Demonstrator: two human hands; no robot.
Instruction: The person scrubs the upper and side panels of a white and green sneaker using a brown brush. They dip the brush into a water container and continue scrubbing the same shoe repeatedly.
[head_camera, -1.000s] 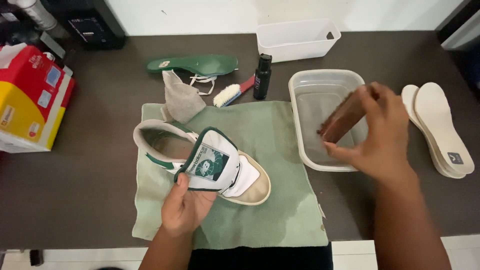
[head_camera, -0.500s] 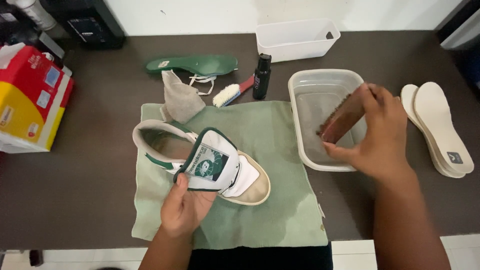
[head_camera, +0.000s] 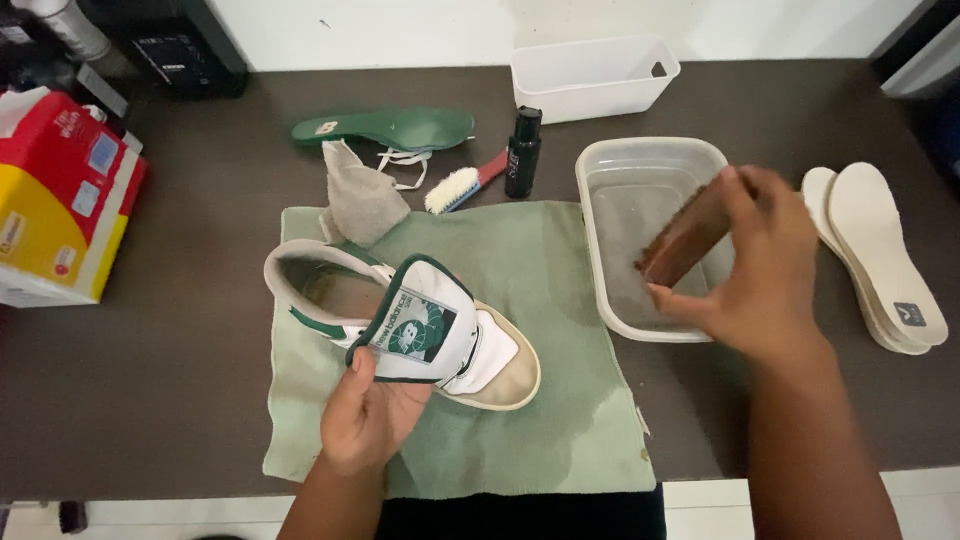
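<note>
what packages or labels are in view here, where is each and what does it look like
Red, yellow and white cardboard box: far left table edge, small blue panels.
Black squeeze bottle: behind the green towel, small label on its front.
Green-edged tongue label: on the white sneaker, above the left hand.
Small dark tag: heel of the cream insole, far right.

Green insole, black bottle, pale insoles, white bin.
</note>
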